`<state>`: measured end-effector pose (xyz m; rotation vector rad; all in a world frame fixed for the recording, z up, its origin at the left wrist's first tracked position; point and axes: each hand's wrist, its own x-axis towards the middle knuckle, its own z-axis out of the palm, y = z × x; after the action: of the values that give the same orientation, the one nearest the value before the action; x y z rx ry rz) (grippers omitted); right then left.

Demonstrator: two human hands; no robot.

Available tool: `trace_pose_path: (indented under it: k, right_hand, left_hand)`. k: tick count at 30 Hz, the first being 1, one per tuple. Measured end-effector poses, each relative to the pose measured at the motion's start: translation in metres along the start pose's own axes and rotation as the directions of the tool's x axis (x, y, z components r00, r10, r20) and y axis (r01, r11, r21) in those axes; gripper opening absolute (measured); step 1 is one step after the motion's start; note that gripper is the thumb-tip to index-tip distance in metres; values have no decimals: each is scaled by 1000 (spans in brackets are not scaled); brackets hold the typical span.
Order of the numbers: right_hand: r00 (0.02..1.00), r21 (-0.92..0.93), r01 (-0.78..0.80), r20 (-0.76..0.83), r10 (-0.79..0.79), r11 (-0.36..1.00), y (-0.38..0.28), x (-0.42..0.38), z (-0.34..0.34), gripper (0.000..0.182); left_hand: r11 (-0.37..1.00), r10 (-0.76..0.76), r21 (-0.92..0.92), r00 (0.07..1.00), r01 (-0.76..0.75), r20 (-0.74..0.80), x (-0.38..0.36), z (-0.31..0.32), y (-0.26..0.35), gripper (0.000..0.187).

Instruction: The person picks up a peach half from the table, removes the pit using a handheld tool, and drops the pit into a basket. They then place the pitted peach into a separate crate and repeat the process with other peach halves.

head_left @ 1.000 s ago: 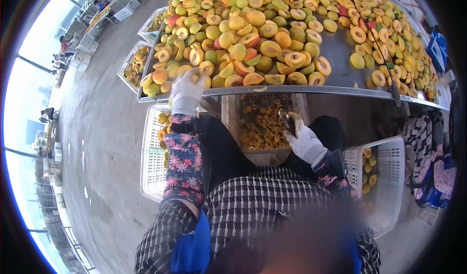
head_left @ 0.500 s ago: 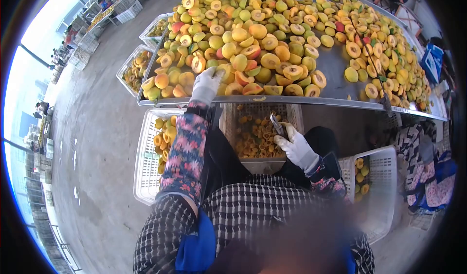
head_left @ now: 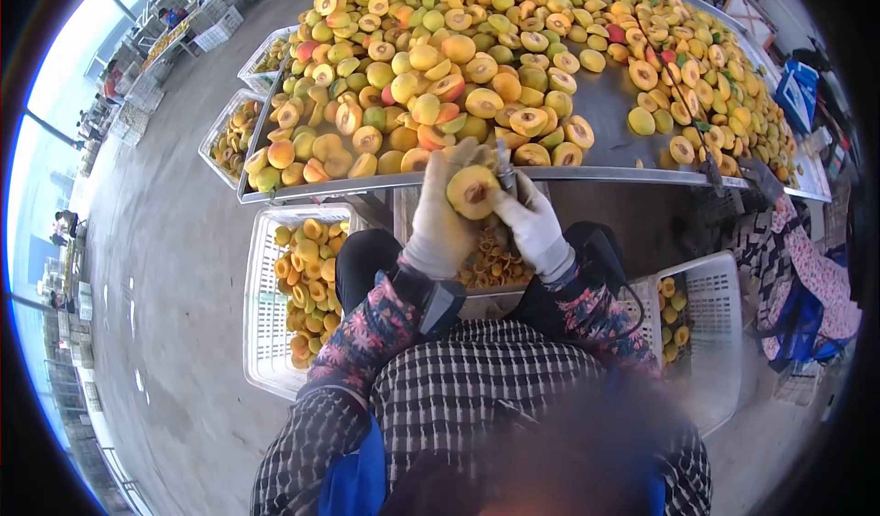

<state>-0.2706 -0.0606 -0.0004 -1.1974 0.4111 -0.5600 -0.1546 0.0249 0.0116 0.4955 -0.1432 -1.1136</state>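
My gloved left hand (head_left: 442, 218) holds a halved yellow fruit (head_left: 472, 192), cut face with its brown centre turned up, just in front of the metal table's edge (head_left: 596, 173). On the right side of the fruit, my gloved right hand (head_left: 532, 223) is closed around a metal tool (head_left: 504, 163), whose tip stands upright beside the fruit. Halved yellow-green fruits (head_left: 431, 67) are heaped on the table beyond both hands. Below the hands, a crate holds small orange-brown pieces (head_left: 495, 264), partly hidden by my hands.
A white crate of fruit halves (head_left: 261, 305) stands left of my knees, another white crate (head_left: 715, 323) to the right. Two smaller crates (head_left: 215, 140) adjoin the table's left end. A co-worker's gloved hand (head_left: 763, 179) is at the table's right edge.
My left hand has come back from the fruit heap and now holds a halved fruit. My right hand has risen with the tool to meet it. A co-worker's hand has appeared at the right.
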Motion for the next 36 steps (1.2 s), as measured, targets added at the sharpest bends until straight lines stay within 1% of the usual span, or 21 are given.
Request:
trace_pose_path:
  k: [1, 2, 3, 4, 5, 6, 8, 9, 12, 13, 15, 16, 18, 21, 23, 27, 29, 32, 35, 36]
  right_hand:
    - [996, -146, 88, -10, -91, 985, 3, 1, 0, 39]
    - [975, -357, 200, -16, -220, 912, 6, 0, -4, 37]
    - [939, -551, 289, 5, -344, 782, 4, -2, -5, 36]
    - [890, -716, 349, 51, -454, 604, 1, -4, -4, 34]
    - [958, -638, 210, -16, -285, 741, -6, -14, -3, 30]
    - [954, -671, 233, 18, -298, 704, -5, -19, -5, 30]
    - [946, -728, 277, 91, -311, 627, -1, -28, -9, 28]
    - [948, -789, 269, 117, -295, 552, 5, -28, -10, 28]
    - [965, -849, 198, 82, -248, 489, 9, -30, -7, 28]
    - [965, -871, 187, 76, -253, 454, 11, -30, -6, 29]
    - [961, -870, 200, 85, -261, 450, 15, -32, -3, 30]
    - [960, -870, 206, 92, -265, 447, 17, -32, -2, 31]
    - [959, -867, 205, 86, -269, 453, 18, -32, -2, 33]
    - [961, -864, 194, 71, -268, 465, 10, -32, -1, 33]
    - [959, -857, 199, 70, -275, 476, 7, -31, -1, 33]
    - [960, -829, 181, 31, -279, 529, 14, -30, -1, 33]
    - [962, -815, 164, 6, -275, 556, 17, -31, -1, 34]
    - [971, -807, 146, 7, -239, 572, 16, -30, 0, 35]
    - [991, -857, 83, 18, -131, 509, 8, -33, 2, 33]
    - [992, -868, 99, 46, -121, 486, 9, -34, 0, 32]
  left_hand:
    - [997, 19, 77, 1000, -19, 0, 3, -5, -5, 49]
    - [987, 33, 156, 999, -33, 1, 7, -13, -11, 51]
    - [897, 180, 410, 984, -164, 0, 10, -19, -15, 48]
    - [726, 323, 642, 946, -247, -1, 13, -24, -18, 45]
    - [922, 180, 368, 974, -118, -139, 16, -29, -17, 44]
    - [999, -1, 39, 975, 10, -221, 15, -17, -13, 42]
    - [998, 57, 6, 975, -57, -214, 16, -15, -16, 41]
    - [996, 84, -9, 973, -88, -214, 16, -15, -19, 40]
    - [991, 130, 68, 973, -119, -192, 11, -7, -23, 41]
    - [987, 152, 81, 966, -138, -210, 11, -5, -24, 41]
    - [979, 197, 107, 949, -175, -246, 13, -2, -26, 43]
    - [977, 202, 118, 950, -178, -237, 13, -3, -26, 43]
    - [973, 212, 140, 952, -184, -222, 11, -3, -25, 44]
    - [981, 189, 88, 961, -175, -203, 8, 10, -23, 40]
    - [975, 211, 104, 961, -194, -181, 8, 9, -25, 39]
    - [967, 236, 137, 958, -214, -164, 8, 13, -26, 39]
    - [969, 233, 123, 961, -215, -151, 9, 12, -27, 39]
    - [965, 242, 143, 956, -219, -168, 7, 14, -27, 40]
    - [968, 218, 171, 951, -182, -221, 6, 15, -27, 40]
    - [970, 204, 179, 948, -162, -245, 6, 14, -26, 41]
